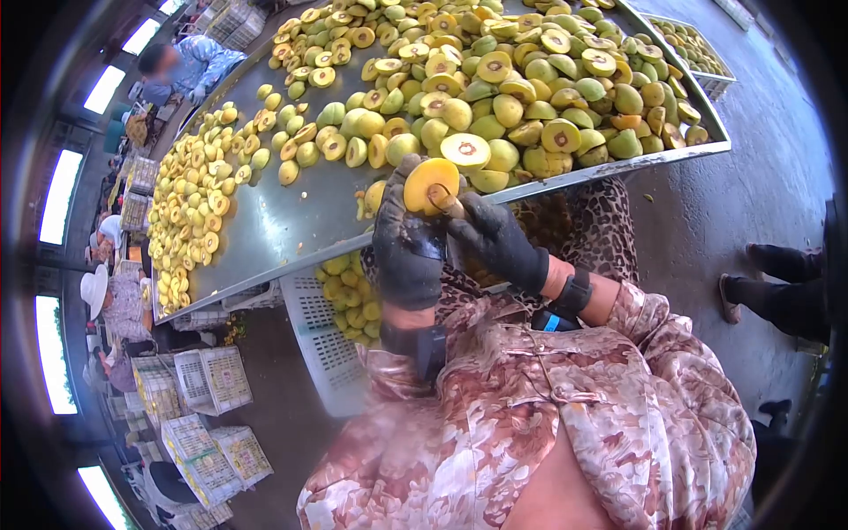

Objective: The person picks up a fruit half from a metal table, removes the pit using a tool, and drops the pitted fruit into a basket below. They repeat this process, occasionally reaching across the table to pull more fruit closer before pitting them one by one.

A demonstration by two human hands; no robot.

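My left hand [405, 240], in a dark glove, grips a halved yellow fruit [430, 184] with its cut face turned up. My right hand [496, 240], also gloved, holds a small tool [449, 206] pressed into the pit area of that half. Both hands work just in front of the near edge of a long metal table [283, 221]. The table carries a large heap of halved green-yellow fruit [512, 79], many with pits showing, and a spread of pitted yellow halves [190, 203] toward the left end.
A white plastic crate [329, 344] with yellow fruit halves stands under the table edge. More white crates [208, 380] are stacked on the floor at left. Other people sit along the left side, one in blue [185, 66] at the table's far end. Someone's feet [751, 283] are at right.
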